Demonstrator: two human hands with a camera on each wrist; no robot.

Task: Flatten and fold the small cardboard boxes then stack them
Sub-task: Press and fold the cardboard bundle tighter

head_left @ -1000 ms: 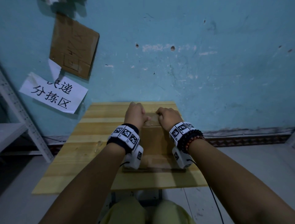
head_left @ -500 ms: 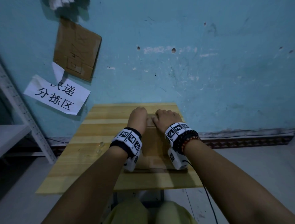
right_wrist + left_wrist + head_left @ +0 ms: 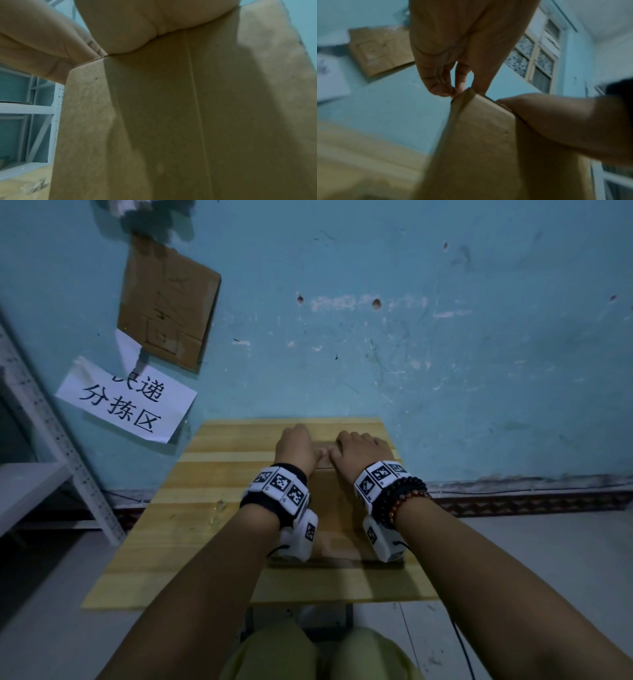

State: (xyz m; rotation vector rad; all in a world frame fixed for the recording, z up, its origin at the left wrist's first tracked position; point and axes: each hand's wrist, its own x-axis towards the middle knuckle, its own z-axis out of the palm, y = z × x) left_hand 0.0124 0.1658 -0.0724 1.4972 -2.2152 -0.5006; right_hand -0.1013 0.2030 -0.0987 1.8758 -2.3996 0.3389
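Observation:
A flattened brown cardboard box (image 3: 339, 508) lies on the wooden table (image 3: 205, 508), its long side running away from me. Both hands sit at its far end, side by side, thumbs nearly touching. My left hand (image 3: 296, 445) has its fingers curled, and in the left wrist view this left hand (image 3: 443, 81) pinches the far corner of the box (image 3: 479, 135). My right hand (image 3: 361, 450) lies over the far edge with the fingers bent down out of sight. Its palm (image 3: 128, 27) presses on the cardboard (image 3: 171, 121).
The table stands against a blue wall. A cardboard sheet (image 3: 168, 302) and a white paper sign (image 3: 126, 402) hang on the wall at the left. A white metal shelf (image 3: 34, 484) stands left of the table. Bare tabletop shows on both sides of the box.
Both hands have drawn closer together at the box's far end. The right hand now lies flatter, and the far flap between the hands sits lower.

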